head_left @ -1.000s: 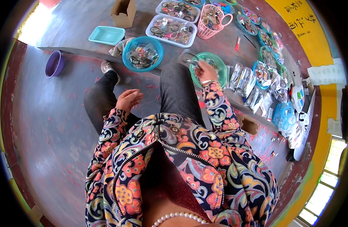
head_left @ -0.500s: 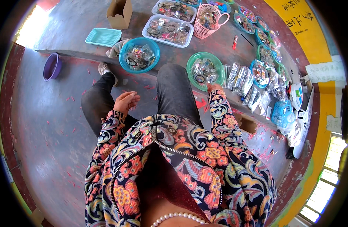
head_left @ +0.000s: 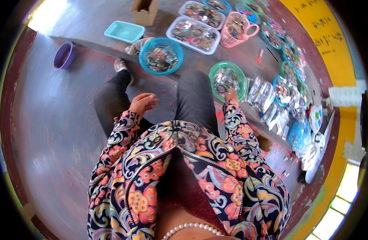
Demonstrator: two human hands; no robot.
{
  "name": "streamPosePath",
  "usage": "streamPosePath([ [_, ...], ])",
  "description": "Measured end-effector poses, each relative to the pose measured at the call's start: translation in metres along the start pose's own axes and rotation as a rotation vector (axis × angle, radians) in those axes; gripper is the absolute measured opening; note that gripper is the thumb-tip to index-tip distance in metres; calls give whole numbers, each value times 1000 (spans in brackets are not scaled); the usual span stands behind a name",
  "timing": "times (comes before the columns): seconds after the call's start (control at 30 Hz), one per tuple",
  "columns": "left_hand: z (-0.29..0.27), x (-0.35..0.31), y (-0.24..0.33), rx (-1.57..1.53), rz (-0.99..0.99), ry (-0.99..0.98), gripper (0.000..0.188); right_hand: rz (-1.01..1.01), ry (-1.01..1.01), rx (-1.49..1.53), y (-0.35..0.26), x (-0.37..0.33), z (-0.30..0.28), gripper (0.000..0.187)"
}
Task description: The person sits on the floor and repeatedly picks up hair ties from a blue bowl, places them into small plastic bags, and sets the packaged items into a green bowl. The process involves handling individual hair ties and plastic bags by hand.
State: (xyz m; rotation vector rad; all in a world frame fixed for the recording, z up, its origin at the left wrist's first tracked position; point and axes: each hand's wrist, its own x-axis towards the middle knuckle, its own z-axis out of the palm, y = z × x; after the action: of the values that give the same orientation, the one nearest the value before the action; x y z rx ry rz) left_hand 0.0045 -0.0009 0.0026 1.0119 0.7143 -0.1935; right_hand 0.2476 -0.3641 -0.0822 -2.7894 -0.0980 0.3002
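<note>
My left hand (head_left: 144, 103) hovers above my lap near my left knee, fingers stretched out and loosely bent, with nothing visible in it. My right hand (head_left: 231, 95) reaches over the near rim of a green plastic basin (head_left: 243, 76). Its fingertips are at the small clear packets (head_left: 225, 81) inside, which hold dark ring-shaped items. Those fingers are too small and blurred to show whether they grip a packet. A blue basin (head_left: 142, 60) with similar packets stands to the left, beyond my knees.
On the raised ledge are white trays (head_left: 211, 51) of packets, a pink basket (head_left: 245, 39), a turquoise tray (head_left: 126, 39) and a cardboard box (head_left: 152, 18). Silvery packets (head_left: 261, 95) and several filled baskets lie right. A purple basin (head_left: 57, 60) sits on the floor at left.
My right hand has moved farther in over the green basin's rim, to the packets. The left hand remains above my lap, its fingers slightly straighter. The whole view has shifted a little.
</note>
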Motion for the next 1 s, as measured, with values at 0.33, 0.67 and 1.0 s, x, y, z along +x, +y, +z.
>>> streamPosePath([
  [0.33,0,-2,0,-9,3,-13,25,-326,203,102,-89,37,-40,32],
  [0.67,-7,13,-10,39,23,19,24,-710,-384,-57,-280,49,10,35],
  [1.0,-6,9,-10,50,-2,21,24,-787,-412,-463,-316,4,69,27],
])
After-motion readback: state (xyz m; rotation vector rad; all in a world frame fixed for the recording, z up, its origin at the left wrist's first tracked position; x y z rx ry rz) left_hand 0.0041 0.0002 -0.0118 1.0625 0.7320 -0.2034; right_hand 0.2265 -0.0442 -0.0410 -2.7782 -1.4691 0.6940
